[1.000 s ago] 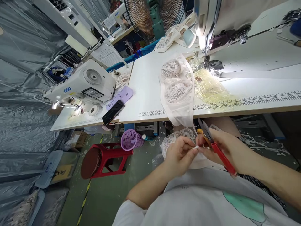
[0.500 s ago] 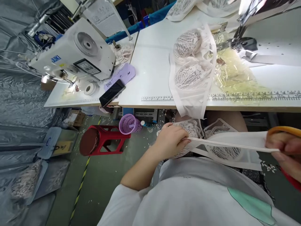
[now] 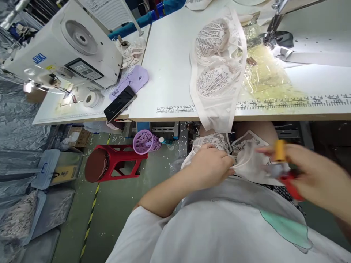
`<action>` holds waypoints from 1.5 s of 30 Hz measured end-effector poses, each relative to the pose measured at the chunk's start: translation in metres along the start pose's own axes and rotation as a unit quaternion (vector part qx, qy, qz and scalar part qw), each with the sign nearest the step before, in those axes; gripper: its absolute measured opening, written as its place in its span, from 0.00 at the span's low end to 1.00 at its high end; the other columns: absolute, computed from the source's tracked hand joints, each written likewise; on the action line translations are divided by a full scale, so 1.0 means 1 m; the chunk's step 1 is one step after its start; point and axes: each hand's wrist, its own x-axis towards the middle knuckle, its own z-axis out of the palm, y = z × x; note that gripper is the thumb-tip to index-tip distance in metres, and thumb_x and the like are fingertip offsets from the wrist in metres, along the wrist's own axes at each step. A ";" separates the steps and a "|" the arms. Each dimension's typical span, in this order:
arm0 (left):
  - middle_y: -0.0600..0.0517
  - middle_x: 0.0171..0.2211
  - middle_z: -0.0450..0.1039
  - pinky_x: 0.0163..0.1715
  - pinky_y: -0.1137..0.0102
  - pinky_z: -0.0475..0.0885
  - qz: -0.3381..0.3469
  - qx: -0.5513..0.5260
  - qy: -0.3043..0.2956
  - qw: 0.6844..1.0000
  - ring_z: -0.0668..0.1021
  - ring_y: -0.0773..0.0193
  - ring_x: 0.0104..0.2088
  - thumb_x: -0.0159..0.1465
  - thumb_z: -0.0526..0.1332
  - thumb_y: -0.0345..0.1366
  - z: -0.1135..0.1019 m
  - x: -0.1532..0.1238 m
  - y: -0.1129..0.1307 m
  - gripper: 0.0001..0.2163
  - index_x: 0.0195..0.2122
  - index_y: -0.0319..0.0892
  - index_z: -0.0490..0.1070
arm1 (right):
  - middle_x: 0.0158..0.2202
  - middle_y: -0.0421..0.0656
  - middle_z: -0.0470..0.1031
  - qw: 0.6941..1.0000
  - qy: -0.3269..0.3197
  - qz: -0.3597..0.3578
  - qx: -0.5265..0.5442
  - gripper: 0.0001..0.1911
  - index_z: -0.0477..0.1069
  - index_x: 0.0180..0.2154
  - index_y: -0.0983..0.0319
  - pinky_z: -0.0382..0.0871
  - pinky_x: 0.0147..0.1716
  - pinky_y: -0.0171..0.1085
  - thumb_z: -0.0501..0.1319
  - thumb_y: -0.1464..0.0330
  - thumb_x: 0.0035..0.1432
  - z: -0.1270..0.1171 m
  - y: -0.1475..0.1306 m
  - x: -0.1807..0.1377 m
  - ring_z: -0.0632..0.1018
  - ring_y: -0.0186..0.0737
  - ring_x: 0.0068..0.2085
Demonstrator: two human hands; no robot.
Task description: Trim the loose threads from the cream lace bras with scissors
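Note:
Over my lap lies a white lace bra (image 3: 215,140), its mesh wing bunched and smeared by motion at the right. My left hand (image 3: 212,166) is closed on the edge of this bra, the fingers pinching its band. In my right hand (image 3: 307,171) is a pair of scissors (image 3: 289,180) with red and orange handles. Its blades are blurred beside the mesh, and I cannot tell whether they touch it. A second white lace bra (image 3: 216,73) rests on the sewing table (image 3: 167,84), hanging a little over the front edge.
A white sewing machine (image 3: 68,47) stands at the left, near a black phone (image 3: 120,103), a purple card (image 3: 139,77) and a white tape roll (image 3: 92,99). A presser foot (image 3: 271,38) is at the upper right. Below are a purple basket (image 3: 142,141) and a red stool (image 3: 117,162).
My right hand has moved left, toward my left hand, with the scissors. The bra edge, stretched taut between both hands before, is now slack and bunched. The view has shifted slightly.

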 end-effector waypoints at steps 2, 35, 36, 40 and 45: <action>0.51 0.29 0.75 0.43 0.63 0.64 0.010 0.004 -0.006 1.000 0.76 0.61 0.33 0.63 0.56 0.37 0.001 0.002 0.002 0.08 0.33 0.39 0.72 | 0.28 0.43 0.75 0.997 -0.063 -0.034 0.027 0.03 0.64 0.27 0.56 0.70 0.23 0.38 0.53 0.68 0.49 0.015 -0.013 0.014 0.76 0.43 0.28; 0.50 0.33 0.73 0.35 0.72 0.71 -0.123 -0.349 0.224 0.901 0.75 0.68 0.33 0.61 0.59 0.36 -0.004 -0.032 -0.014 0.08 0.39 0.39 0.68 | 0.21 0.39 0.69 0.973 -0.120 0.056 0.188 0.12 0.62 0.23 0.55 0.70 0.17 0.37 0.63 0.59 0.52 0.026 0.014 -0.021 0.71 0.41 0.21; 0.51 0.33 0.73 0.35 0.72 0.72 -0.120 -0.341 0.233 0.903 0.74 0.68 0.33 0.61 0.59 0.36 -0.002 -0.027 -0.009 0.11 0.43 0.39 0.66 | 0.22 0.39 0.69 0.974 -0.130 0.050 0.180 0.12 0.62 0.24 0.54 0.70 0.17 0.37 0.62 0.60 0.53 0.026 0.019 -0.024 0.71 0.42 0.22; 0.50 0.33 0.73 0.36 0.70 0.72 -0.047 -0.281 0.239 0.928 0.76 0.65 0.34 0.65 0.53 0.37 0.005 -0.007 0.012 0.20 0.57 0.37 0.55 | 0.22 0.39 0.69 0.973 -0.161 0.061 0.152 0.11 0.63 0.25 0.55 0.71 0.19 0.37 0.60 0.60 0.56 0.017 0.028 -0.028 0.72 0.41 0.23; 0.46 0.36 0.74 0.36 0.66 0.73 0.025 -0.174 0.234 0.956 0.77 0.59 0.37 0.68 0.45 0.40 0.008 0.012 0.027 0.23 0.62 0.35 0.47 | 0.35 0.45 0.76 0.982 -0.069 0.059 0.168 0.13 0.64 0.26 0.58 0.74 0.26 0.37 0.64 0.60 0.53 -0.009 0.014 -0.011 0.77 0.43 0.31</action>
